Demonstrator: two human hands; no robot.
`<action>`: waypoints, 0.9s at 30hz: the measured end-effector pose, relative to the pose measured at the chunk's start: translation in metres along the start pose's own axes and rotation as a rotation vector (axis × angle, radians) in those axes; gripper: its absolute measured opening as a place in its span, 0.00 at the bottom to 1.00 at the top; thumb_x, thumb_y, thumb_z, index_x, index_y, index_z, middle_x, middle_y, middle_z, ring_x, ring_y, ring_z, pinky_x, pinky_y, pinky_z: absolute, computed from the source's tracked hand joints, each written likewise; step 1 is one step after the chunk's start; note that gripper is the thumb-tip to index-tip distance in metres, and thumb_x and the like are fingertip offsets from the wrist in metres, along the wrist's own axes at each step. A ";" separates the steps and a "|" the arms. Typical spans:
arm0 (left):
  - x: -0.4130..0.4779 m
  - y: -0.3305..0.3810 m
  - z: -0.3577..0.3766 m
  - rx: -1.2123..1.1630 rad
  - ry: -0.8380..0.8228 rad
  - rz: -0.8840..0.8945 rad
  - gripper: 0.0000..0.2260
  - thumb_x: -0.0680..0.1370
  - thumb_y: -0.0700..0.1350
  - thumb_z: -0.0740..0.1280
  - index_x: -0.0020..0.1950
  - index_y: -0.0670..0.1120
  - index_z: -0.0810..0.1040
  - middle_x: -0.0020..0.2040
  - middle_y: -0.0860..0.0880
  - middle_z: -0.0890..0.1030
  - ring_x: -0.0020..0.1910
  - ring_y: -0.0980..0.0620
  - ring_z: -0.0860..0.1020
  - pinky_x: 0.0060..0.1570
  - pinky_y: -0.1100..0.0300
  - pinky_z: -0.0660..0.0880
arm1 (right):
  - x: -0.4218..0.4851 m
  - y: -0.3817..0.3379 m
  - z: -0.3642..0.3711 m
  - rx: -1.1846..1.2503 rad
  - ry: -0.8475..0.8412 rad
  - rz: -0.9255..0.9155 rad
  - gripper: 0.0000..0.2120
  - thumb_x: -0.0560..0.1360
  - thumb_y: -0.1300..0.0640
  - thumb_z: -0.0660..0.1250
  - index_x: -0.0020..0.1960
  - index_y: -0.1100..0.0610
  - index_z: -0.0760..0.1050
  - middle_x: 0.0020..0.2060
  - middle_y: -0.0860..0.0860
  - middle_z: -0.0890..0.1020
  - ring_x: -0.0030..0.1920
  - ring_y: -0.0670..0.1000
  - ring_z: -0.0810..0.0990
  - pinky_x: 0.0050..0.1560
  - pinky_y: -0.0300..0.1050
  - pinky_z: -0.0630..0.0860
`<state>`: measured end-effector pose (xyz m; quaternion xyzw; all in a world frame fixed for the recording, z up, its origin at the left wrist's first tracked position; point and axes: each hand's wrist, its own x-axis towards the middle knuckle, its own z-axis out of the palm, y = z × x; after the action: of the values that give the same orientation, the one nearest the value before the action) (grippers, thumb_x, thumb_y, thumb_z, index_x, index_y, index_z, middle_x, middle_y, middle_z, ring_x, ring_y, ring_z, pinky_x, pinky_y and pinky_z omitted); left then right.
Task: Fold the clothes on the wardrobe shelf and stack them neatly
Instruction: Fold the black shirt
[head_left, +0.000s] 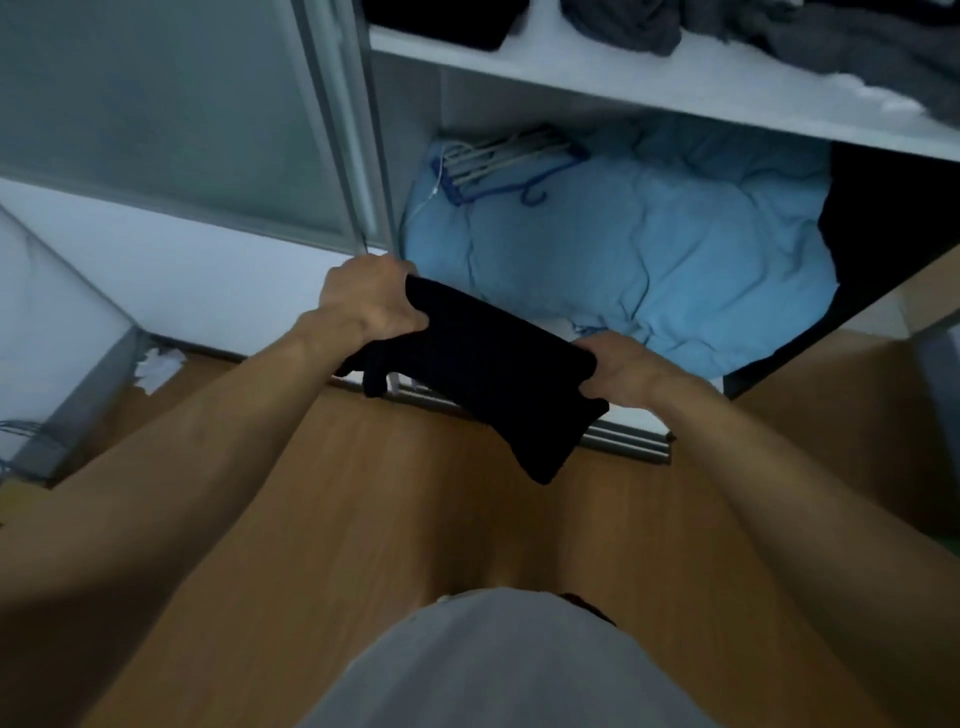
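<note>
1. Before an open wardrobe, a person holds a black garment (483, 364) in mid-air between both hands. It is folded into a compact dark slab, above the wooden floor (415, 519) and the wardrobe's sliding-door track.
2. Gripping the far-left end is the left hand (374, 301), its fingers curled round the fabric's edge. The right hand (618, 371) clasps the near-right end with its thumb on top of the cloth, and the garment stretches between the two. One loose corner droops toward the floor below the right hand.
3. By the look of it, the fold is nearly complete. The step in hand seems to be the last squaring-up before the piece goes to the stack.
4. The next move would call for raising the garment up and away to the white shelf (623, 83). Both ends would need to stay level so the fold does not fall open, and the hanging corner probably needs tucking in first.
5. On that shelf, well above the hands, crumpled grey clothes (779, 31) lie at the right, apparently not yet folded. A dark pile (441, 21) sits at the left.
6. Beneath the shelf, a rumpled blue duvet (649, 249) fills the lower compartment, with a bundle of hangers (509, 161) on its far side. A frosted sliding door (156, 104) stands at the left.
</note>
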<state>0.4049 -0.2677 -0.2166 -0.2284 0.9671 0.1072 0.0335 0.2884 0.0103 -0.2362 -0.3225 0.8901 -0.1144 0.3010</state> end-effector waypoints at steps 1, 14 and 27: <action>0.008 -0.004 -0.012 0.009 0.019 0.023 0.20 0.65 0.57 0.68 0.55 0.54 0.81 0.51 0.47 0.80 0.52 0.43 0.78 0.49 0.52 0.77 | 0.005 -0.007 -0.009 -0.076 0.103 0.017 0.05 0.75 0.63 0.66 0.47 0.54 0.76 0.50 0.54 0.81 0.54 0.57 0.81 0.50 0.46 0.76; 0.117 -0.012 -0.148 -0.594 0.311 0.224 0.07 0.72 0.49 0.74 0.42 0.53 0.76 0.34 0.56 0.78 0.34 0.56 0.78 0.30 0.71 0.70 | 0.083 -0.049 -0.210 0.801 0.756 -0.088 0.03 0.79 0.60 0.65 0.51 0.54 0.75 0.42 0.54 0.83 0.27 0.50 0.83 0.31 0.45 0.81; 0.264 0.059 -0.238 -0.713 0.847 0.101 0.13 0.81 0.47 0.68 0.62 0.43 0.71 0.52 0.51 0.78 0.52 0.54 0.78 0.50 0.72 0.71 | 0.287 -0.092 -0.435 1.428 0.439 -0.503 0.15 0.80 0.67 0.58 0.64 0.57 0.72 0.58 0.58 0.81 0.52 0.58 0.84 0.55 0.52 0.82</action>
<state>0.1386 -0.3845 -0.0037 -0.2019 0.8095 0.3282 -0.4429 -0.1057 -0.2404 0.0129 -0.2130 0.5407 -0.7842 0.2177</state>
